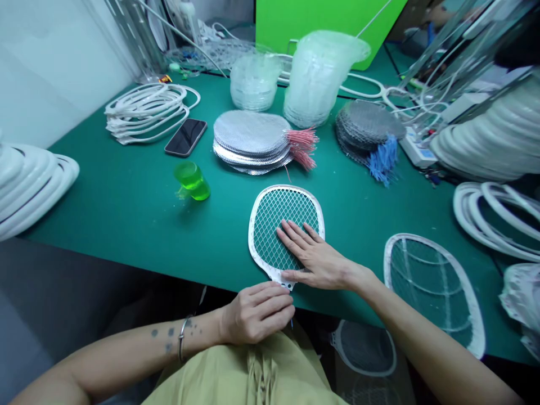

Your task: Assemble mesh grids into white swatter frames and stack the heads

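- Frame: white, flat at the near edge of the desk, neck toward that edge.
- Mesh: inside the frame.
- Right hand: spread flat over the mesh.
- Left hand: fingers curled at the neck; what they pinch, if anything, cannot be told.
- Silver stack: between the frame and the desk's far edge; red wires at its right.
- Step in hand, as judged: steadying the frame while its neck is worked.
- Next move: seems to call for fine finger control at the neck.
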`<state>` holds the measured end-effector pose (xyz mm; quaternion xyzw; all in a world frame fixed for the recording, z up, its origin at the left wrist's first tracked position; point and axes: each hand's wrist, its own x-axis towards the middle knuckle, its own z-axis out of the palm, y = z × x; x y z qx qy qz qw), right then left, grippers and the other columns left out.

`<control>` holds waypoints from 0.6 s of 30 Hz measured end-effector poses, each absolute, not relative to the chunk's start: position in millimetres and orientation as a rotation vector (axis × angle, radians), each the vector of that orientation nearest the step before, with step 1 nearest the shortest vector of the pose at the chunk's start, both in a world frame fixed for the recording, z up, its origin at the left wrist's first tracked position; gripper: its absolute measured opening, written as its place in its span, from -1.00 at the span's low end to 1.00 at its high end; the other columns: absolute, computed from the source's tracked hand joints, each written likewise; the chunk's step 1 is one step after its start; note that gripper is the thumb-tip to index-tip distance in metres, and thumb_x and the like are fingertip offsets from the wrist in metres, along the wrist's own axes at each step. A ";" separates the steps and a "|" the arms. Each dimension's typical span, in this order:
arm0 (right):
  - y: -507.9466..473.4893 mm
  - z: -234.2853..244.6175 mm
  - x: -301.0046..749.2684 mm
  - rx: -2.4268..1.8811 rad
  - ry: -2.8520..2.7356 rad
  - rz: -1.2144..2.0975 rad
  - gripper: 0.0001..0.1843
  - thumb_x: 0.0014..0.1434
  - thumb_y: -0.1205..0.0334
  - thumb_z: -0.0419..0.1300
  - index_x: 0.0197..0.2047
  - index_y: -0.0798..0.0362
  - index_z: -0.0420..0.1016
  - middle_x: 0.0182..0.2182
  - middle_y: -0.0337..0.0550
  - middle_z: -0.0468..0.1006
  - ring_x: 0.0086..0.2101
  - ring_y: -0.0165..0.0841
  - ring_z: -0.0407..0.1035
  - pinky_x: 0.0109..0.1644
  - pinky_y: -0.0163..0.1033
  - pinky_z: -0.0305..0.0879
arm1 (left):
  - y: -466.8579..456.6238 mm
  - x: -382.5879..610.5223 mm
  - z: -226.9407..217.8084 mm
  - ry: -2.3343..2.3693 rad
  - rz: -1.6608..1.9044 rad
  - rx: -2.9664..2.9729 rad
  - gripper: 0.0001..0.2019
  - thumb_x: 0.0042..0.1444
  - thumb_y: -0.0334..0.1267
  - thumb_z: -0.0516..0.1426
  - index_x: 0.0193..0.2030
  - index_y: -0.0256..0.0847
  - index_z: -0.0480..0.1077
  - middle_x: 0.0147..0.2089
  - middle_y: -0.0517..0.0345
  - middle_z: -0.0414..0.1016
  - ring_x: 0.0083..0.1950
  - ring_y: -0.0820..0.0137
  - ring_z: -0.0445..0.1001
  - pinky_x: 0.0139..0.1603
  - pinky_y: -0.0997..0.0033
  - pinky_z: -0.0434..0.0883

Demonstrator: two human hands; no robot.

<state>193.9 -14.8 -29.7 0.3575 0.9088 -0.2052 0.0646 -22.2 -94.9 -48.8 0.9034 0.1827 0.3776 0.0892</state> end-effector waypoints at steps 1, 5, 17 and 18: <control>-14.4 -29.2 193.9 1.077 2.739 -0.623 -0.01 0.21 -0.39 -0.18 0.44 0.03 -0.50 0.40 -0.06 -0.47 0.36 -0.14 -0.50 0.39 0.12 -0.44 | -95.3 -20.5 -48.4 0.544 1.145 2.675 -0.88 0.25 -0.43 0.09 -0.14 -0.35 0.45 -0.16 -0.04 0.62 -0.02 0.29 0.56 0.12 0.28 0.49; -14.5 -28.3 192.7 1.093 2.725 -0.618 0.01 0.20 -0.41 -0.20 0.44 0.05 -0.49 0.40 -0.04 -0.47 0.35 -0.14 -0.53 0.39 0.14 -0.45 | -98.4 -18.6 -54.3 0.571 1.183 2.638 -0.88 0.25 -0.42 0.08 -0.17 -0.35 0.45 -0.18 -0.03 0.63 -0.01 0.29 0.57 0.15 0.25 0.47; -15.7 -32.1 190.7 1.120 2.698 -0.570 0.02 0.17 -0.44 -0.22 0.44 0.03 -0.47 0.40 -0.07 -0.47 0.35 -0.18 -0.54 0.40 0.11 -0.47 | -91.8 -12.2 -37.8 0.794 0.937 2.356 -0.82 0.19 -0.48 -0.02 -0.36 -0.26 0.36 -0.38 0.07 0.52 -0.32 0.40 0.52 -0.12 0.34 0.49; -15.7 -32.6 190.7 1.120 2.700 -0.566 0.02 0.17 -0.44 -0.22 0.44 0.03 -0.47 0.40 -0.07 -0.47 0.35 -0.18 -0.53 0.40 0.11 -0.47 | -90.4 -10.8 -33.9 0.841 0.863 2.321 -0.81 0.19 -0.47 -0.02 -0.40 -0.25 0.33 -0.43 0.10 0.48 -0.37 0.42 0.48 -0.20 0.37 0.47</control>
